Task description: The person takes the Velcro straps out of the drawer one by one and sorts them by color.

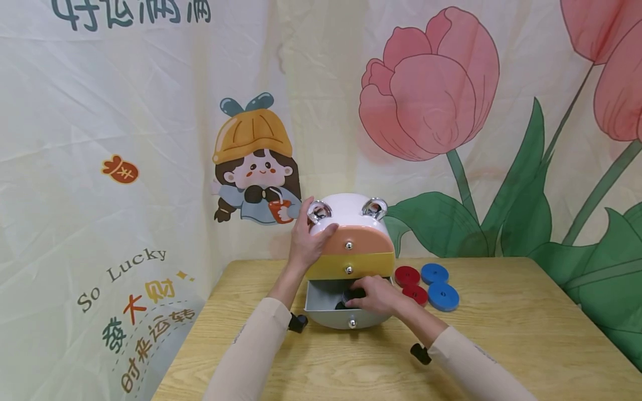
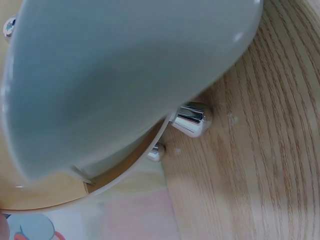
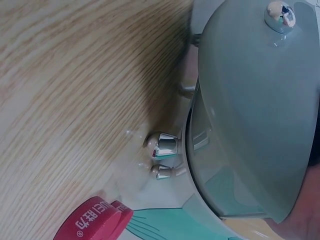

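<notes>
A small chest of drawers with a white top and two chrome ears stands on the table. Its grey bottom drawer is pulled out; the orange and yellow drawers above are closed. My left hand holds the upper left side of the chest, thumb across the front beside the ear. Inside the open drawer, my right hand pinches a dark object, mostly hidden by the fingers, so its kind is unclear. In the right wrist view the drawer's outer face blocks sight of its contents.
Right of the chest lie two red discs and two blue discs, each with a small centre hole. Chrome feet carry the chest on the wooden table. A printed curtain hangs behind.
</notes>
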`<state>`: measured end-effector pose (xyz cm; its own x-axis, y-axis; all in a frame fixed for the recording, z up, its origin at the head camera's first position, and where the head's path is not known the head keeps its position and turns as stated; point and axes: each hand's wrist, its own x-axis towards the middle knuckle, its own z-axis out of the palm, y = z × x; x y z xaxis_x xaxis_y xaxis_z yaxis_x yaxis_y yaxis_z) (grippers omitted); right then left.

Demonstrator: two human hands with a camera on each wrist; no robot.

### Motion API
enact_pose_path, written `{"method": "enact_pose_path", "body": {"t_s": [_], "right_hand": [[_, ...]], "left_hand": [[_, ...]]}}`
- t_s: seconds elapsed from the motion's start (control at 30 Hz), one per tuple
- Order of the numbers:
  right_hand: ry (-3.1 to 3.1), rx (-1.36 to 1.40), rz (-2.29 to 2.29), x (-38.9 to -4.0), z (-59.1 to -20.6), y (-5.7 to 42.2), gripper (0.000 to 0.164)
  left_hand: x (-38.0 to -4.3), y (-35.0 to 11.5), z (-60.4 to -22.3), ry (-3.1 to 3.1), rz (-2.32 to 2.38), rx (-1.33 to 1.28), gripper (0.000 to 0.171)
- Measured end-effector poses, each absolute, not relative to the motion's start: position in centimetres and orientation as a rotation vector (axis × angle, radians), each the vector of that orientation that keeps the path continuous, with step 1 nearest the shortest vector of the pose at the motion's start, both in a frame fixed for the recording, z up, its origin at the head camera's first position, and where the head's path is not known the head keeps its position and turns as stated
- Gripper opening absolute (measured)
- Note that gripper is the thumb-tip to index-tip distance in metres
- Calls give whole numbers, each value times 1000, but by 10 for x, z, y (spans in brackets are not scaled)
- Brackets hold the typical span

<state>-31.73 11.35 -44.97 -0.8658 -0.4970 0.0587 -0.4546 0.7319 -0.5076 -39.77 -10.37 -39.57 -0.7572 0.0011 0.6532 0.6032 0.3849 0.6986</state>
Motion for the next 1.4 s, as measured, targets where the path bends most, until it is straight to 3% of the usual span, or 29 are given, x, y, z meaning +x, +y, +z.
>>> {"method": "enact_pose_path", "body": {"t_s": [1.4], "right_hand": [[2864,-919,-1299,-290,-434,125,42]], "left_hand": [[-398,-102,-396,-2083,-1368,-497,99]]}}
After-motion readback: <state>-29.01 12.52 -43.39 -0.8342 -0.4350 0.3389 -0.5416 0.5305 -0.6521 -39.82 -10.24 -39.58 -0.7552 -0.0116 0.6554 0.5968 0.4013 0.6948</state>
